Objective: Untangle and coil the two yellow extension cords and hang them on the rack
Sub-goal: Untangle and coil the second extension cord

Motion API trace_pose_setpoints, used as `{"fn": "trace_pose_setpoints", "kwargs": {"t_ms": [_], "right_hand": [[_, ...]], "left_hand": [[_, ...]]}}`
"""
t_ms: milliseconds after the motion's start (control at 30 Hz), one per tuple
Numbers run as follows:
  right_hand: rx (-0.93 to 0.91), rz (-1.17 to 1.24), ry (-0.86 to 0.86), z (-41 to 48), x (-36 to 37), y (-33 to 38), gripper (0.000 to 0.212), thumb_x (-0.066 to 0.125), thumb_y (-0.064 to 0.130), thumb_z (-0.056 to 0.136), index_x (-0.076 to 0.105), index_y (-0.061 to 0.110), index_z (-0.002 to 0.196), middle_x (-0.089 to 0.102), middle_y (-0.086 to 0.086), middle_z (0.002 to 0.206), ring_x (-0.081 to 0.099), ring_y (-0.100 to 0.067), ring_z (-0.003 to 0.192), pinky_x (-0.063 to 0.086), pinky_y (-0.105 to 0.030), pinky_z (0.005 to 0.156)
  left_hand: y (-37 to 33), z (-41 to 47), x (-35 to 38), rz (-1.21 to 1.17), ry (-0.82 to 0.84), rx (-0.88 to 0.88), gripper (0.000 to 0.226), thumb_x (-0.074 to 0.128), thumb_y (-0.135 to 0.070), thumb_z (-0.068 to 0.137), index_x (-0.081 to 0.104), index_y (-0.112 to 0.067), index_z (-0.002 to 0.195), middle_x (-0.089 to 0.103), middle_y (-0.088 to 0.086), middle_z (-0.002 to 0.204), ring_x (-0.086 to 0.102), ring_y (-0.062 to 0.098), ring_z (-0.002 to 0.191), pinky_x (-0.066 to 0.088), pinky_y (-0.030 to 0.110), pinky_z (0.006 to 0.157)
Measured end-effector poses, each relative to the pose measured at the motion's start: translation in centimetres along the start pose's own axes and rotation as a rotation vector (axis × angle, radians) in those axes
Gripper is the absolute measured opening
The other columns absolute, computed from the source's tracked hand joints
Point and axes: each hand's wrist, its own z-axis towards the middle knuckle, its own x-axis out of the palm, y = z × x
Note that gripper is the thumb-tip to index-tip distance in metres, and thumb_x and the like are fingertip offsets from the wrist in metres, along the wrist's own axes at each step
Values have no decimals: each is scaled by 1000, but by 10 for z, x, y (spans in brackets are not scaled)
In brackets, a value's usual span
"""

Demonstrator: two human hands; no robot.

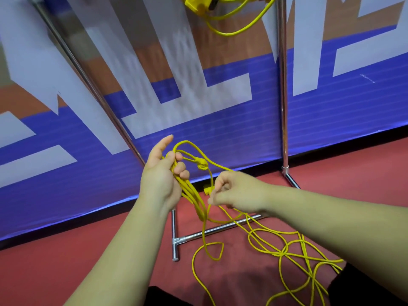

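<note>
A red floor [66, 261] runs up to a blue, white and orange banner [242, 140] whose large white letter shapes are cut off by the frame and cannot be read. In front of it stands a chrome rack [283, 107], its uprights rising from a T-shaped base bar on the floor. One yellow extension cord [231, 32] already hangs in loops near the rack's top edge, with a yellow block at its upper left. The second yellow cord [276, 252] is only partly gathered. The left hand [161, 180] grips a bundle of its loops above the rack's base, the lower fingers curled round the strands and the index finger pointing straight up. A small knot [202, 164] sits in the strand just beside those fingers. The right hand [236, 193] pinches a strand between thumb and fingertips, close to a yellow plug [207, 191]. The rest of the cord trails in crossed loops over the base bar and the floor at lower right.
</note>
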Motion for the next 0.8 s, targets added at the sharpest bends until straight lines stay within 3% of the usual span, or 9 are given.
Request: {"fn": "trace_pose_setpoints", "kwargs": {"t_ms": [67,167,267,433,567,633,700,800], "right_hand": [[-29,-45,45,3,12,-8,33,86,20,73,56,17,86,67,-15,80,53,-19,70,44,-43,66],[-83,-57,60,9,22,-15,32,83,12,77,54,18,87,59,4,67,54,-16,64,45,-35,66],[-98,-78,53,14,23,-15,29,78,6,82,51,16,85,61,2,62,54,-15,57,43,-31,59],[-103,-2,147,15,9,-5,24,71,7,87,49,14,84,64,-1,58,64,-26,72,44,-39,69],[-30,-64,219,11,-11,-2,22,63,3,94,48,13,82,61,0,59,60,-16,57,45,-21,53],[0,-66,211,9,-21,-3,19,61,3,96,49,12,84,63,-2,63,58,-15,56,44,-22,51],[7,-55,141,8,-29,-4,11,61,3,95,55,10,88,66,-5,69,55,-15,56,43,-26,53],[-7,-21,-50,10,-37,-3,1,64,3,91,62,4,92,70,-7,71,51,-15,56,43,-31,57]], "left_hand": [[-1,2,0,-112,-17,-28,37,36,0,104,60,-19,126,50,4,72,33,9,50,33,20,45],[-2,3,-2,-211,-10,-65,31,36,-6,106,61,-16,120,49,3,72,35,9,52,35,20,46],[-4,7,-11,-266,-73,-104,25,40,-14,106,62,-16,115,46,-1,68,35,8,51,34,20,45],[-18,17,-37,-309,-236,-152,15,54,-29,103,64,-18,106,35,-6,64,26,5,43,27,17,36],[-39,28,-63,-358,-352,-59,22,55,-37,102,62,-18,94,32,-7,62,24,4,41,22,16,35],[-46,33,-81,-376,-389,-20,21,56,-38,101,63,-19,95,31,-7,63,24,4,42,22,16,36],[-43,34,-89,-315,-393,-15,19,58,-36,101,64,-18,97,31,-7,64,23,4,43,21,16,36],[-27,30,-78,-5,-341,-24,15,63,-29,99,68,-15,102,30,-7,62,22,5,42,21,18,36]]}}
